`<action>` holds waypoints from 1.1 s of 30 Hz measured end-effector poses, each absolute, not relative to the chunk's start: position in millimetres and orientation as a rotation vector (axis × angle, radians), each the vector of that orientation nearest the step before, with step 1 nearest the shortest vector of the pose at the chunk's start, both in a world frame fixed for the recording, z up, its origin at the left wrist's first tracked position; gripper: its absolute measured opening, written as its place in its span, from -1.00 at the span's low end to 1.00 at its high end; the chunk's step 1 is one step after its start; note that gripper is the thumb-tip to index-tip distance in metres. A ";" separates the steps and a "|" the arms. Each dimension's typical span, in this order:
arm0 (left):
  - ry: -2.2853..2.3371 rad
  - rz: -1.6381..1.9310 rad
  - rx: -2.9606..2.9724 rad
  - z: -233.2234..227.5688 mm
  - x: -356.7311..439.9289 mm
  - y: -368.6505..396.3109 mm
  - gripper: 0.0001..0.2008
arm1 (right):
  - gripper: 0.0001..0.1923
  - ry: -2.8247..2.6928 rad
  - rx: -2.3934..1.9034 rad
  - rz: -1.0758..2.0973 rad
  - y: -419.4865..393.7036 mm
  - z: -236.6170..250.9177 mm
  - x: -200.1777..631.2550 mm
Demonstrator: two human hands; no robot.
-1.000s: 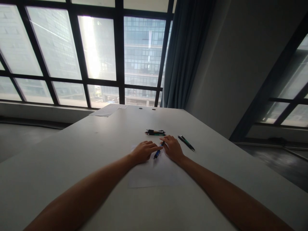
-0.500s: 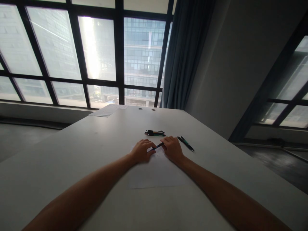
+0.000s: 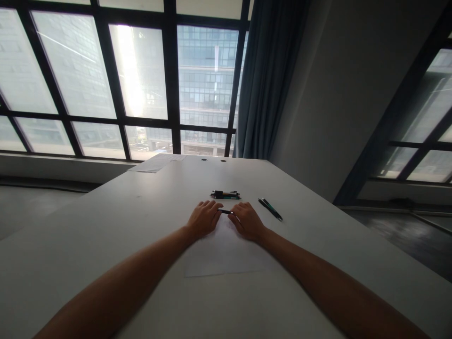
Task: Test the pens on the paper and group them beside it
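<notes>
Pen (image 3: 225, 212) seems held by both hands (image 3: 204, 219) over paper (image 3: 223, 254) on a white table (image 3: 226, 301) near windows (image 3: 146, 70).

1 held pen (image 3: 225, 212), 2 pens R (image 3: 271, 210), sev. piled pens (image 3: 226, 194), 2 dk. discs (image 3: 204, 160)

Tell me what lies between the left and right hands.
In the head view, a dark pen spans the gap, one end in the left hand, the other in the right hand, with white paper just nearer the camera.
</notes>
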State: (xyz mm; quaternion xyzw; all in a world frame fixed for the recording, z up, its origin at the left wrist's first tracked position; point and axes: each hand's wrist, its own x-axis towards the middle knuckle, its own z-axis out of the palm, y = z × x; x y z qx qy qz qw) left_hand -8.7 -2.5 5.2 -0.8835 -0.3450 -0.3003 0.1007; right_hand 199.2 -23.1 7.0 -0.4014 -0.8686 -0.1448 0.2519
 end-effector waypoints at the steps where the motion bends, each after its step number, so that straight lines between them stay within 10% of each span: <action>1: -0.986 -0.862 -2.602 5.9 -8.5 -3.2 -0.71 | -0.56 -2.349 -1.092 -0.373 -22.5 6.1 199.6; 13: -1.061 -0.563 -2.588 6.9 -7.5 -6.4 -0.67 | -0.41 -2.303 -0.942 -0.177 -15.4 -2.1 199.7; 33: -1.221 -0.602 -2.579 1.8 -9.5 -1.6 -0.65 | -0.73 -2.141 -1.029 -0.131 -13.9 -6.3 201.1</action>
